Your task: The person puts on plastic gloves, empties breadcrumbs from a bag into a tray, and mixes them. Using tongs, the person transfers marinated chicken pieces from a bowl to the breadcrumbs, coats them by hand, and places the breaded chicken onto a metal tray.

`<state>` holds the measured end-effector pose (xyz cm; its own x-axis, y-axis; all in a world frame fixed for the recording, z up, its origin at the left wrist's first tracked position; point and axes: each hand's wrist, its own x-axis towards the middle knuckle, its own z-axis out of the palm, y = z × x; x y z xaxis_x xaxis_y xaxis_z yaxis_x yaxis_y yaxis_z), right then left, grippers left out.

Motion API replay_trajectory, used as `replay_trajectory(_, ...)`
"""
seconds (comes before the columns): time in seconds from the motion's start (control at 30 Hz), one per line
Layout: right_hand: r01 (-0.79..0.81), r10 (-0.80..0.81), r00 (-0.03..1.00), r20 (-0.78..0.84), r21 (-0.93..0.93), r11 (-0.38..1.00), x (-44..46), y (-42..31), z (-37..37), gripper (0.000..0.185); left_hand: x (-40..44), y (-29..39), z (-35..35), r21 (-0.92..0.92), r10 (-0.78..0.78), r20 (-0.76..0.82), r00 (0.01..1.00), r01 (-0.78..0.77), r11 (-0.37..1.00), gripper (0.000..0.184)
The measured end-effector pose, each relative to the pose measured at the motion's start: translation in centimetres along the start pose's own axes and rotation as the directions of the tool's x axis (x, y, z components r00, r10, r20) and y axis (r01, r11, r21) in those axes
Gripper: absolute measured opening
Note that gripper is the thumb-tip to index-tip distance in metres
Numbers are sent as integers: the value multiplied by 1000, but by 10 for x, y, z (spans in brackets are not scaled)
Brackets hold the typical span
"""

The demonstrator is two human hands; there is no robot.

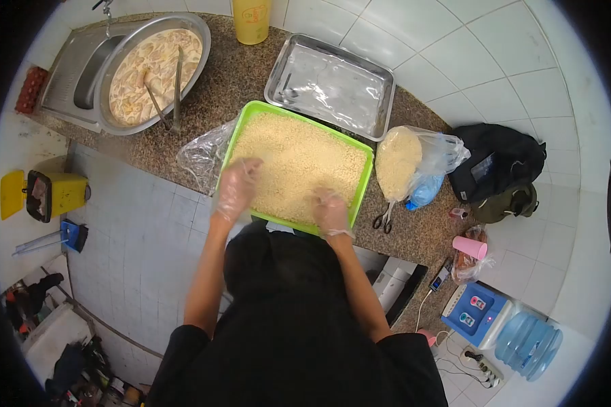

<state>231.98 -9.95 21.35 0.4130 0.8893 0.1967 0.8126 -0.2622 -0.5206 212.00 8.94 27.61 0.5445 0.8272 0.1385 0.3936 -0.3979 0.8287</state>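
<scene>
A green-rimmed tray [368,178] on the speckled counter holds a wide layer of pale yellow crumbs [292,152]. Both hands wear clear plastic gloves. My left hand [239,188] is over the tray's left edge, its fingers bent and blurred above the crumbs. At the lower right part of the tray, my right hand [330,211] touches or hovers just over the crumbs, fingers curled and partly smeared. Whether either hand grips crumbs cannot be made out. Crumpled clear plastic [202,157] lies against the tray's left side.
A metal basin [206,51] of pieces in pale liquid, with tongs [178,88], stands by the sink. Behind the tray is a metal pan [332,85]. Rightward are a crumb bag [397,159], scissors [385,220], a black bag [489,152] and a water dispenser [472,315].
</scene>
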Motion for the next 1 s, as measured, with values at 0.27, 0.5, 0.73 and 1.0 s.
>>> replay_trajectory(0.27,-149,119,988,102,359,922,26,-50,-11,20,-28,-30,8,166,89,75,993,-101,981,26)
replay_trajectory(0.5,8,-12,975,224,20,1000,38,-58,49,12,-23,-68,18,151,-22,169,985,-4,988,20)
replay_trajectory(0.73,-321,289,932,219,127,938,-6,-79,22,17,-28,-59,11,-87,-65,112,992,75,993,18)
replay_trajectory(1.0,-197,169,967,193,137,971,-19,-76,38,18,-22,-12,3,-133,-175,221,959,207,969,20)
